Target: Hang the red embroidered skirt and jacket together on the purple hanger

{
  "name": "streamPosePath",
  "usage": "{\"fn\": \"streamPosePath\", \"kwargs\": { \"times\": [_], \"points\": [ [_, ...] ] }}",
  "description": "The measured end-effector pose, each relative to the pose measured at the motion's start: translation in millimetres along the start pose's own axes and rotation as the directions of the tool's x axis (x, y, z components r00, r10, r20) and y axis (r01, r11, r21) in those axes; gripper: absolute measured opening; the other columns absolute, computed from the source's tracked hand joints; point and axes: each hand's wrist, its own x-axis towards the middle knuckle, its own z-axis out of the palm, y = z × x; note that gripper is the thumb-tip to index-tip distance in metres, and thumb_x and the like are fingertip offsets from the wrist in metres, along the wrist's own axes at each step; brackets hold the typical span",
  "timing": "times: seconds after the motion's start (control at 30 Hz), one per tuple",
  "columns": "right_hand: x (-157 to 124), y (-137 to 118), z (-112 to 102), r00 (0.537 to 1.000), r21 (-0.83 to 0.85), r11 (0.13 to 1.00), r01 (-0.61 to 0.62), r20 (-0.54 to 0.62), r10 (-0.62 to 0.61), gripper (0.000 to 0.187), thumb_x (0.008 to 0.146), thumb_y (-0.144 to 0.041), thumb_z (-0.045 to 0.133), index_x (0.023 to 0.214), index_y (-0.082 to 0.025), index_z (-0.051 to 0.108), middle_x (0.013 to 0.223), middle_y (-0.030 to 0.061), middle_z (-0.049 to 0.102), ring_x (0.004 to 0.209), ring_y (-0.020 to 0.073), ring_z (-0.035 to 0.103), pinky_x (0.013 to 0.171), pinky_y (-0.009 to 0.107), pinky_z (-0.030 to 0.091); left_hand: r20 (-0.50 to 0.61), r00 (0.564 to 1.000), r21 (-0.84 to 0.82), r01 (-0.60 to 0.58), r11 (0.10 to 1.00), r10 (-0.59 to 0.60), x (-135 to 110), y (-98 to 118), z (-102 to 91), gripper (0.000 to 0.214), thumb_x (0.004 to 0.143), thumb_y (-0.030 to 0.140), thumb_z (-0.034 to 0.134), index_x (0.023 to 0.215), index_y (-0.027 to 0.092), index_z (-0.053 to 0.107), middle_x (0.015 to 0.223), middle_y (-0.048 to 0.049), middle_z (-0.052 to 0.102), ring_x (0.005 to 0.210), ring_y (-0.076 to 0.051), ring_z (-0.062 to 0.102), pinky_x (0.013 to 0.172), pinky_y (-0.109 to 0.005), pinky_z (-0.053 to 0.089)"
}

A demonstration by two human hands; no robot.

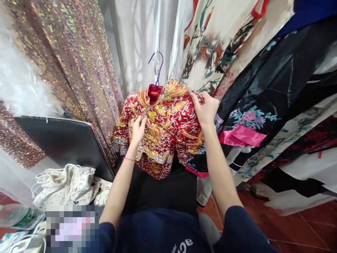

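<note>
A red jacket (173,114) with dense gold and silver embroidery rests over my dark-clad lap, its short sleeves hanging to either side. Inside its neck sits a purple hanger (159,66), the hook pointing up. My left hand (139,129) pinches the front below the collar, at the lower end of a thin greyish edging strip. On the far side of the chest, my right hand (207,108) is closed on the shoulder edge, fingers curled over the fabric. What lies under those fingertips is partly hidden.
Sequined cloth (76,52) and white feathers (23,80) hang at left, above a black chair back (63,144). A spotted drawstring bag (65,184) and a plastic bottle (21,216) lie below. Patterned garments (210,45) and a black floral one (263,88) hang at right.
</note>
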Motion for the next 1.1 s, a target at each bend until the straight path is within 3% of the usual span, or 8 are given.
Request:
{"fn": "streamPosePath", "kwargs": {
  "times": [0.1, 0.23, 0.43, 0.57, 0.7, 0.8, 0.93, 1.1],
  "points": [
    [-6, -4, 3, 0.996, -0.146, 0.989, 0.011, 0.088, 0.002, 0.062, 0.095, -0.071, 0.038, 0.097, -0.016, 0.067, 0.082, 0.0096, 0.064, 0.076, 0.0198, 0.057, 0.074, 0.031, 0.041, -0.018, 1.000, 0.148, -0.019, 0.989, 0.022, 12, -13, -8.4, 0.039, 0.093, 0.055, 0.055, 0.081, 0.018, 0.061, 0.081, -0.0035, 0.063, 0.076, -0.016, 0.055, 0.076, -0.027, 0.043],
    [-38, -10, 12, 0.953, -0.337, 0.935, 0.108, 0.304, 0.000, 0.071, 0.097, -0.069, 0.029, 0.117, -0.011, 0.064, 0.103, 0.0189, 0.066, 0.098, 0.0293, 0.060, 0.089, 0.043, 0.045, -0.037, 0.999, 0.371, 0.040, 0.928, -0.029, -9, -54, -7.2, 0.035, 0.094, 0.049, 0.055, 0.074, 0.019, 0.057, 0.074, -0.0038, 0.060, 0.071, -0.017, 0.054, 0.075, -0.028, 0.041],
    [-88, -26, 32, 0.965, -0.464, 0.884, 0.052, 0.251, 0.075, 0.083, 0.099, -0.059, 0.029, 0.158, -0.002, 0.021, 0.153, 0.0353, 0.030, 0.140, 0.0460, 0.034, 0.108, 0.063, 0.031, -0.138, 0.990, 0.586, 0.075, 0.807, 0.008, -65, -94, -5.7, 0.043, 0.082, 0.054, 0.069, 0.099, 0.017, 0.056, 0.099, -0.0111, 0.061, 0.093, -0.024, 0.059, 0.086, -0.034, 0.043],
    [-80, -4, 45, 0.948, -0.415, 0.906, 0.082, 0.312, 0.057, 0.087, 0.097, -0.066, 0.029, 0.161, -0.008, 0.016, 0.156, 0.0314, 0.027, 0.142, 0.0450, 0.029, 0.110, 0.065, 0.028, -0.192, 0.977, 0.809, 0.208, 0.549, -0.088, -83, -108, -5.5, 0.051, 0.082, 0.050, 0.068, 0.109, 0.010, 0.054, 0.111, -0.0212, 0.058, 0.111, -0.037, 0.054, 0.095, -0.045, 0.040],
    [-50, 27, 59, 0.894, -0.389, 0.915, 0.108, 0.440, 0.082, 0.088, 0.096, -0.066, 0.032, 0.162, -0.012, 0.013, 0.158, 0.0304, 0.023, 0.144, 0.0443, 0.028, 0.108, 0.065, 0.031, -0.131, 0.986, 0.874, 0.164, 0.457, -0.103, -83, -117, 5.1, 0.063, 0.079, 0.052, 0.069, 0.118, 0.006, 0.052, 0.123, -0.0261, 0.055, 0.118, -0.040, 0.049, 0.101, -0.049, 0.036],
    [-51, 24, 68, 0.906, -0.438, 0.894, 0.088, 0.409, 0.111, 0.084, 0.098, -0.055, 0.037, 0.162, -0.009, 0.008, 0.162, 0.0315, 0.012, 0.150, 0.0437, 0.018, 0.111, 0.066, 0.027, -0.100, 0.987, 0.891, 0.147, 0.429, -0.129, -83, -119, 15.0, 0.062, 0.079, 0.045, 0.069, 0.122, 0.004, 0.052, 0.131, -0.0285, 0.051, 0.121, -0.041, 0.047, 0.104, -0.050, 0.033],
    [-86, -9, 68, 0.945, -0.482, 0.876, -0.005, 0.284, 0.162, 0.077, 0.097, -0.034, 0.039, 0.163, -0.009, 0.007, 0.164, 0.0314, 0.006, 0.153, 0.0435, 0.012, 0.113, 0.063, 0.026, -0.086, 0.975, 0.855, 0.178, 0.487, -0.205, -90, -118, 12.7, 0.027, 0.086, 0.028, 0.055, 0.107, 0.011, 0.061, 0.121, -0.0228, 0.060, 0.116, -0.037, 0.053, 0.100, -0.047, 0.035],
    [-106, -28, 70, 0.945, -0.354, 0.935, 0.001, 0.305, 0.115, 0.099, 0.087, -0.061, 0.056, 0.162, -0.014, 0.012, 0.164, 0.0306, 0.002, 0.151, 0.0512, 0.005, 0.110, 0.068, 0.027, 0.006, 0.959, 0.802, 0.165, 0.575, -0.284, -113, -95, 13.8, 0.016, 0.090, 0.024, 0.050, 0.091, 0.018, 0.065, 0.080, -0.0102, 0.067, 0.080, -0.026, 0.064, 0.078, -0.033, 0.041]
  ]
}}
